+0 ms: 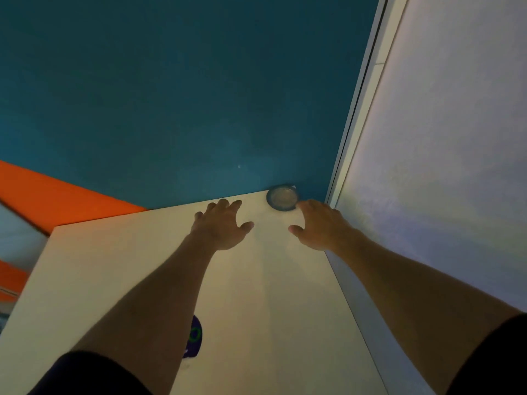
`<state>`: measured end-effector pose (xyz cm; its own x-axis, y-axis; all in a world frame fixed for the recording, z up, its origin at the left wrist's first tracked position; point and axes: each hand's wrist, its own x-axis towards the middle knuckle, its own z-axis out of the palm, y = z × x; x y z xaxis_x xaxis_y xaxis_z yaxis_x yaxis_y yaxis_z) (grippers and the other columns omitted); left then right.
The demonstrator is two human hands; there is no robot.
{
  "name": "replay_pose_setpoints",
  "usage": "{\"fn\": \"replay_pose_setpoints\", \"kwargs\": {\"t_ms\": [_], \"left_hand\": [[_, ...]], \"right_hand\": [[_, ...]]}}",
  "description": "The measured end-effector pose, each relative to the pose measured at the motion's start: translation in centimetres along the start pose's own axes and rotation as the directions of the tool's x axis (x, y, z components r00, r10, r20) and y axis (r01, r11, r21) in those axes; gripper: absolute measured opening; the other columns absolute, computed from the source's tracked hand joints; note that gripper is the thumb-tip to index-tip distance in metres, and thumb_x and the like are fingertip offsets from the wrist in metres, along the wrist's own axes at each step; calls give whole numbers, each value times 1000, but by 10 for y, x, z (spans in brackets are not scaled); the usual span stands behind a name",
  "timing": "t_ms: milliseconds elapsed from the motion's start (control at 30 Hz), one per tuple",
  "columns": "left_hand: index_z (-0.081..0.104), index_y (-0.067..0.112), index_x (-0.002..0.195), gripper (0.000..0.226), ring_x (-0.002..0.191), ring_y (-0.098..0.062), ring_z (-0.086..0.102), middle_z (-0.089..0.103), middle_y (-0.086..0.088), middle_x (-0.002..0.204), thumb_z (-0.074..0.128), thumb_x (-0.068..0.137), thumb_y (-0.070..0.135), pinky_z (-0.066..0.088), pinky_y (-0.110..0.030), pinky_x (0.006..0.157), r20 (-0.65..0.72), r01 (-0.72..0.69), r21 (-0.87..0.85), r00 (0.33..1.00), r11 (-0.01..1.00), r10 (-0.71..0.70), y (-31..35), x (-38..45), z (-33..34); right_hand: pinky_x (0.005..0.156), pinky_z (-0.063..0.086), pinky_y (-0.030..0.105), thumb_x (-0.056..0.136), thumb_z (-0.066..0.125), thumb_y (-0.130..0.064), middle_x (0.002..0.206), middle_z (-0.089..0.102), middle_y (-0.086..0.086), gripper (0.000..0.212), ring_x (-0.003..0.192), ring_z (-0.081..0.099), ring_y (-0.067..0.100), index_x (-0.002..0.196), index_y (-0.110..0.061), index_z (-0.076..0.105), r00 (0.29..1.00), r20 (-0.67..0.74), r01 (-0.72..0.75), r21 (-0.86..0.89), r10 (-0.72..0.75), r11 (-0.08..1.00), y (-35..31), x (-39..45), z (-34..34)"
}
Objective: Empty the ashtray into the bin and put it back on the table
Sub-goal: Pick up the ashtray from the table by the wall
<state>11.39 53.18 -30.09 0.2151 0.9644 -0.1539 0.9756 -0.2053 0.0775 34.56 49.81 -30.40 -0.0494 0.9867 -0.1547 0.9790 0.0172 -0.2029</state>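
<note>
A round blue-rimmed glass ashtray (281, 197) sits at the far right corner of the pale table (256, 295), against the teal wall. My right hand (319, 225) is stretched out with fingers apart, its fingertips touching the ashtray's near right rim. My left hand (221, 223) hovers flat and open over the table's far edge, a little left of the ashtray, holding nothing. No bin is in view.
A white wall or panel (442, 166) runs close along the table's right side. A dark blue object with a green ring (194, 337) lies on the table under my left forearm. Orange shapes (57, 195) show beyond the table at left.
</note>
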Motion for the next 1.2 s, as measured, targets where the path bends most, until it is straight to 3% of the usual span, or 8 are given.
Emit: {"fn": "replay_pose_setpoints", "kwargs": {"t_ms": [400,567,700,867,933,1033,1100,1200], "left_hand": [[20,31,152,84,144,-32,25,24,-5,160,46,83,71,30,-56,110,164,39,23,986,999,-42,3,106,86],[13,35,153,94,145,-33,21,17,-5,162,56,77,71,36,-54,108,232,75,-25,970,997,-67,4,137,107],[8,39,153,100,146,-36,17,9,-5,164,59,74,72,37,-55,107,285,77,12,956,997,-77,8,155,121],[3,44,151,101,145,-39,15,4,-4,164,57,72,75,39,-60,105,311,60,73,947,996,-80,9,165,132],[4,46,151,99,143,-41,17,5,-5,163,56,71,75,40,-62,103,312,49,92,947,995,-75,10,167,134],[5,46,150,98,142,-43,18,5,-6,162,55,71,74,40,-63,102,315,47,100,946,994,-77,13,168,135],[5,46,150,98,142,-44,17,5,-7,162,56,71,74,40,-64,102,318,51,98,945,994,-80,14,168,135],[5,45,150,98,142,-45,16,4,-8,162,57,72,73,39,-65,103,323,50,95,943,994,-78,14,169,135]], "right_hand": [[102,45,47,89,52,-53,141,50,10,66,128,47,33,142,-21,31,999,40,-26,134,20,991,52,123,68],[87,47,33,91,55,-45,131,57,13,59,117,55,30,140,-17,36,999,-1,-39,264,41,964,67,158,92],[82,52,35,92,58,-35,125,59,20,53,111,58,33,133,-7,40,987,-3,-148,411,164,900,76,179,108],[75,50,34,95,54,-25,133,52,23,52,110,60,35,138,-1,37,937,80,-324,561,340,762,83,197,118],[74,57,37,94,53,-23,126,56,22,48,98,66,33,135,-1,40,914,123,-377,608,386,699,86,202,119],[56,57,28,94,54,-21,108,67,20,37,66,70,23,125,0,49,887,163,-425,654,431,626,88,209,121],[57,58,28,95,54,-21,96,71,18,31,54,69,18,117,0,54,878,175,-439,667,446,602,88,214,122],[63,61,32,94,56,-20,81,73,15,24,53,70,19,107,0,59,862,194,-456,702,469,547,86,219,121]]}}
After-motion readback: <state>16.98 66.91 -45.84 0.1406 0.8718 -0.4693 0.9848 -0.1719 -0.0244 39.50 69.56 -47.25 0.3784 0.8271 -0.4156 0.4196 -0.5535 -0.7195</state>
